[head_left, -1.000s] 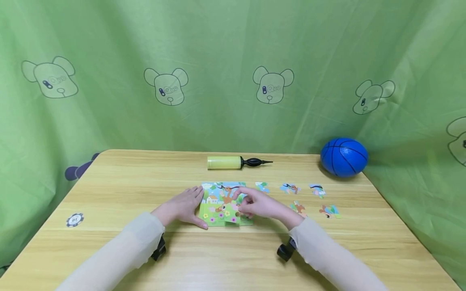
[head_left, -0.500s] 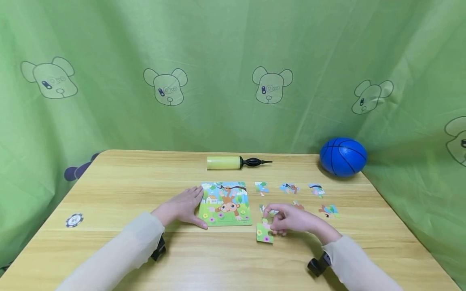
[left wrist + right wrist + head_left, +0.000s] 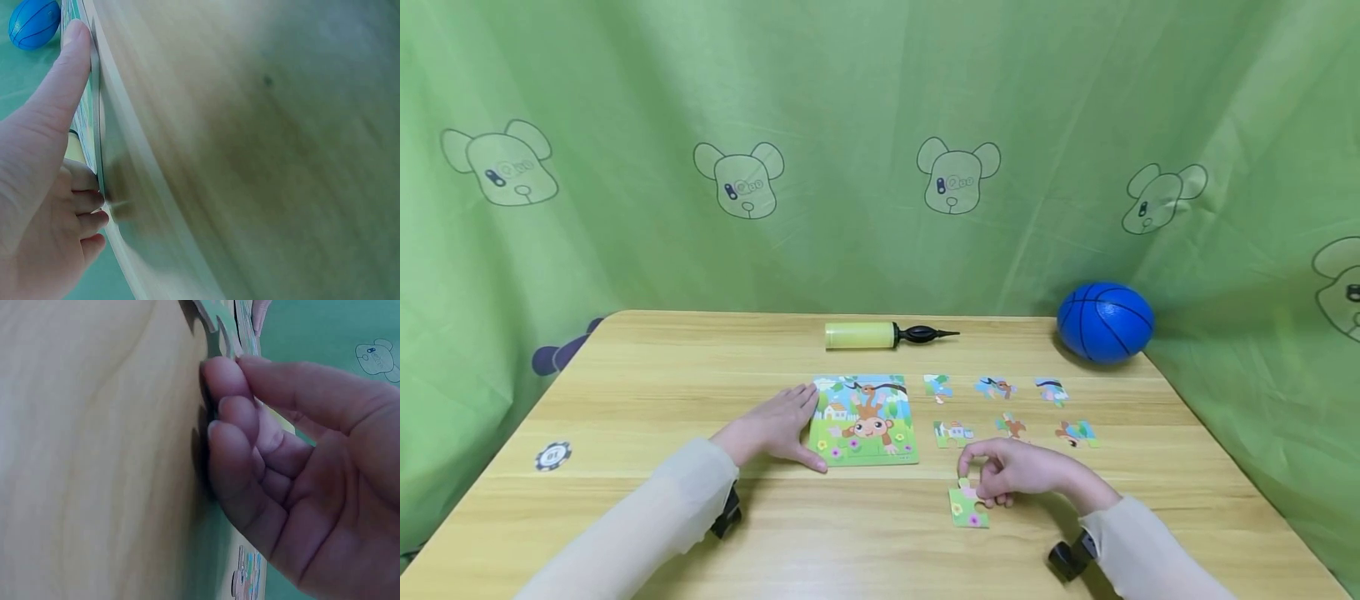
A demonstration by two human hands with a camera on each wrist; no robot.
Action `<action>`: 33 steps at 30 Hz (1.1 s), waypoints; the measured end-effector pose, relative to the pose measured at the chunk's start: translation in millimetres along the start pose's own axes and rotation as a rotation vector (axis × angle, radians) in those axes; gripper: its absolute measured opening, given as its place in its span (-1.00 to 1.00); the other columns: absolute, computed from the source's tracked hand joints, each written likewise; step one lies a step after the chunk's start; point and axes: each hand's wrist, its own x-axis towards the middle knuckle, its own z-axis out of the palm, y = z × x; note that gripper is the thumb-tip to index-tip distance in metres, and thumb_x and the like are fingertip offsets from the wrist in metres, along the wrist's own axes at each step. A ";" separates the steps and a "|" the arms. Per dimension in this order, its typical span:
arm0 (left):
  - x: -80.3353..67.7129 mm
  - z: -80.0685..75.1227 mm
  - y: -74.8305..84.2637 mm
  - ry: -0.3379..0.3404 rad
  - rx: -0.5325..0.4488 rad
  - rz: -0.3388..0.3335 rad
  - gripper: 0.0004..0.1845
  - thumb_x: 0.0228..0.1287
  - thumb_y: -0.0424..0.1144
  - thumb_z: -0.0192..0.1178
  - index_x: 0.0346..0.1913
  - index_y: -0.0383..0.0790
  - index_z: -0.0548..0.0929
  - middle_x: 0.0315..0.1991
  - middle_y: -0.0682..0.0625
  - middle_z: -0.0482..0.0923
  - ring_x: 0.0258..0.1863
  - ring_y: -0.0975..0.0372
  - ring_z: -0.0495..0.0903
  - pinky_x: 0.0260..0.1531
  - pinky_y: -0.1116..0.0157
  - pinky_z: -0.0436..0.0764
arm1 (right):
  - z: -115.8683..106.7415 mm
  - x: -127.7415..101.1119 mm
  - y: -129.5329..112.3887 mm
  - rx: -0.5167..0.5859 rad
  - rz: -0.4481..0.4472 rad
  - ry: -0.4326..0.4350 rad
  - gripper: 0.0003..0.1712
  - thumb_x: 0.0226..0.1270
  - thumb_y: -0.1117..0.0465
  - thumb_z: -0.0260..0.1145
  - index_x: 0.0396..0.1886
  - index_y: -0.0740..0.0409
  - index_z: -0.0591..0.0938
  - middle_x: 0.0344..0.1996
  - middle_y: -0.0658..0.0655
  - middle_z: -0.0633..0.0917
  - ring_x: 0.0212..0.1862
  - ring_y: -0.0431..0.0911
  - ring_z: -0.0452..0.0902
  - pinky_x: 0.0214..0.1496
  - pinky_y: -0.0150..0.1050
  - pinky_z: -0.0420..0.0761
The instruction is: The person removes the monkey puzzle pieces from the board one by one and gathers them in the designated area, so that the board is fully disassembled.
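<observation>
Both hands low, arms reaching fwd.
Left hand (image 3: pixel 775 427) flat, fingers straight; right hand (image 3: pixel 1022 471) curled, fingertips pinching.

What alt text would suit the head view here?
A person's right hand pinches a green jigsaw piece on a wooden table, while the left hand rests against a monkey puzzle board. Six loose pieces, a yellow pump and a blue ball lie behind.
</observation>
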 end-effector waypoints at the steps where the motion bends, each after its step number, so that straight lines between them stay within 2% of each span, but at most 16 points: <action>1: 0.0 0.0 0.1 0.000 -0.001 0.000 0.25 -0.15 0.43 0.15 0.38 -0.48 -0.02 0.39 -0.31 -0.14 0.37 -0.07 -0.12 0.32 0.12 -0.10 | -0.1 0.0 0.1 0.000 0.004 -0.003 -0.78 0.22 0.42 0.18 -0.13 0.30 0.47 -0.65 0.32 0.58 -0.64 -0.15 0.37 -0.60 -0.42 0.41; 10: -0.1 -0.8 0.9 -0.006 -0.007 0.007 0.24 -0.13 0.42 0.16 0.37 -0.49 -0.02 0.40 -0.32 -0.15 0.37 -0.08 -0.12 0.32 0.10 -0.11 | 0.0 -0.2 -3.5 -0.026 0.051 -0.002 -0.80 0.23 0.40 0.20 -0.14 0.28 0.49 -0.67 0.21 0.58 -0.63 -0.14 0.39 -0.60 -0.40 0.44; 18: 0.2 -0.2 0.4 -0.004 -0.006 0.005 0.24 -0.13 0.42 0.16 0.37 -0.50 -0.02 0.39 -0.33 -0.13 0.37 -0.09 -0.11 0.32 0.11 -0.09 | -4.7 6.2 -18.2 -0.100 0.024 0.013 -0.77 0.20 0.36 0.25 -0.14 0.32 0.49 -0.63 0.29 0.61 -0.63 -0.13 0.45 -0.60 -0.34 0.51; 25: -0.4 -0.5 0.3 -0.001 -0.008 0.006 0.24 -0.13 0.41 0.17 0.37 -0.50 -0.01 0.39 -0.33 -0.12 0.37 -0.09 -0.11 0.32 0.09 -0.08 | -8.0 32.1 -29.1 -0.177 -0.016 0.066 -0.73 0.22 0.35 0.24 -0.08 0.32 0.49 -0.57 0.19 0.58 -0.59 -0.11 0.44 -0.54 -0.30 0.53; 33: -1.1 -1.2 0.9 -0.007 -0.007 0.003 0.24 -0.13 0.41 0.16 0.37 -0.50 -0.01 0.39 -0.33 -0.13 0.37 -0.08 -0.11 0.32 0.10 -0.09 | 3.1 72.2 -39.4 -0.270 -0.075 0.170 -0.66 0.19 0.29 0.30 -0.04 0.29 0.50 -0.46 0.07 0.57 -0.45 -0.04 0.49 -0.42 -0.20 0.56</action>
